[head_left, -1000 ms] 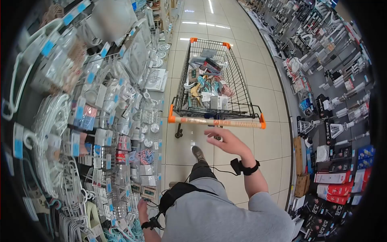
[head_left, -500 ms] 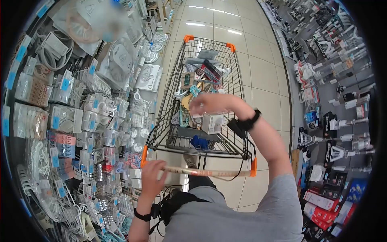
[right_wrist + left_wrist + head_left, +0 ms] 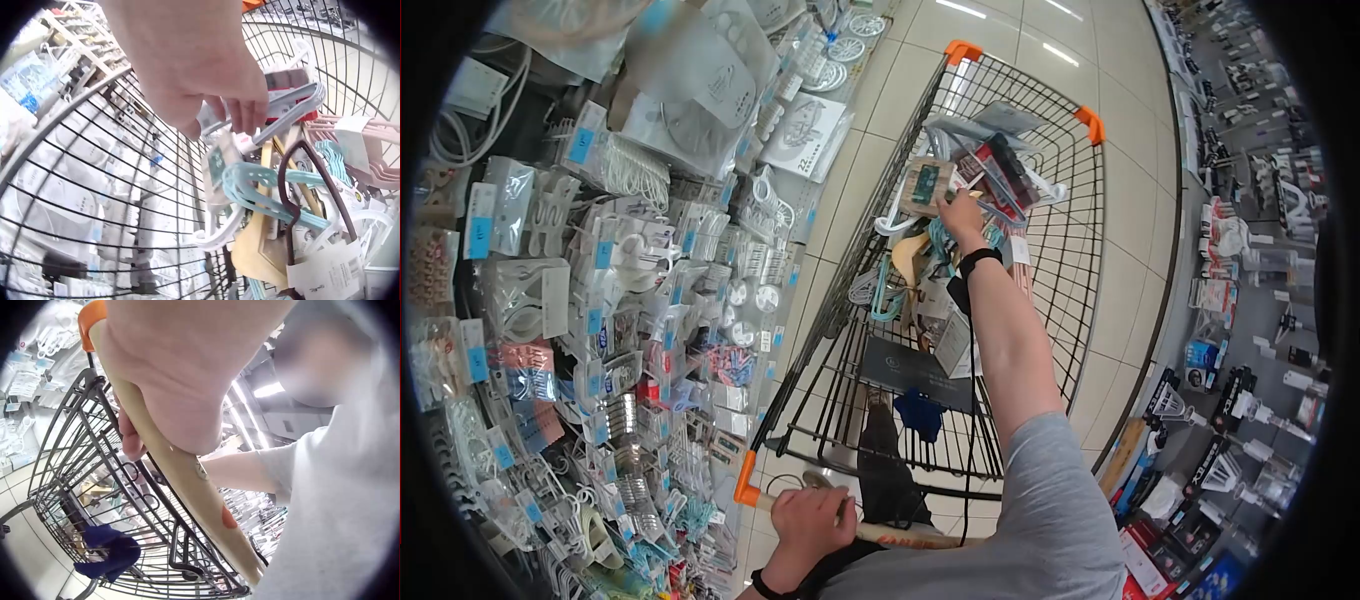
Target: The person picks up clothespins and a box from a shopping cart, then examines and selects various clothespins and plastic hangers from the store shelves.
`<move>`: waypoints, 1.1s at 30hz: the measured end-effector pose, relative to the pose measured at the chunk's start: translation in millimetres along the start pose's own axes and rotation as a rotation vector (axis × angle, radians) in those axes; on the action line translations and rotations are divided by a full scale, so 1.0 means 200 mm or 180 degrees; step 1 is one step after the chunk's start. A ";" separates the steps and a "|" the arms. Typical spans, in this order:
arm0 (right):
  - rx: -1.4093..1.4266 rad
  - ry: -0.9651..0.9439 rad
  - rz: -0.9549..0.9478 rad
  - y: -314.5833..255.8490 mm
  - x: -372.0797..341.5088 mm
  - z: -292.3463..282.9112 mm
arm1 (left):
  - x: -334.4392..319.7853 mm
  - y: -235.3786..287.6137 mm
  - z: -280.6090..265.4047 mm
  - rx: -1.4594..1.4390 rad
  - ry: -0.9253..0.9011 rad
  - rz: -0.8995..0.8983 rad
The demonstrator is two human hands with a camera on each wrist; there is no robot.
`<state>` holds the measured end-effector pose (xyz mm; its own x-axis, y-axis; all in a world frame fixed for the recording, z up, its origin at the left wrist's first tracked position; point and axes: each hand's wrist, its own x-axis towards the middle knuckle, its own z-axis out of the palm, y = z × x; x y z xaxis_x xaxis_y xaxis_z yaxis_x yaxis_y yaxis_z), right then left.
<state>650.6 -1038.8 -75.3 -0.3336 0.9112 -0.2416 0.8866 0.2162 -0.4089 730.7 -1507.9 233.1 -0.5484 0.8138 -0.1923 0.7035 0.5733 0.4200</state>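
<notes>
Aisle: pale tiled floor (image 3: 900, 85), hanging goods (image 3: 690, 240) to the left.
Cart (image 3: 1090, 125): holds jumbled packs and hangers; teal hangers (image 3: 256, 174) cross a wooden hanger (image 3: 250, 256).
Left hand (image 3: 812, 525): curled round the handle (image 3: 915, 541), which should steady the cart.
Right hand (image 3: 962, 218): inside the cart, fingers bent down beside the green-labelled pack (image 3: 927, 183) and grey hanger (image 3: 287, 112); cannot tell if it grips either.
Handling: best free overlapping hooks first, lift straight up, keep the cable (image 3: 971, 440) clear.
</notes>
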 end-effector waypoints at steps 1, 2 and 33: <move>-0.0013 -0.0031 -0.0001 0.01 0.04 0.04 | 0.00 -0.01 0.01 -0.0035 0.0044 0.0027; 0.0094 -0.0310 0.0105 0.02 0.07 0.08 | 0.00 -0.01 0.02 -0.0069 0.0084 0.0056; 0.2558 -0.1660 -0.1143 -0.02 -1.15 -1.73 | 0.10 0.06 -0.14 -0.3397 0.0682 -0.0161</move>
<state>834.5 -1127.9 286.0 -0.8053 0.5314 -0.2629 0.2938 -0.0276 -0.9555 715.6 -1488.6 258.5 -0.7059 0.6988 -0.1157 -0.0201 0.1435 0.9894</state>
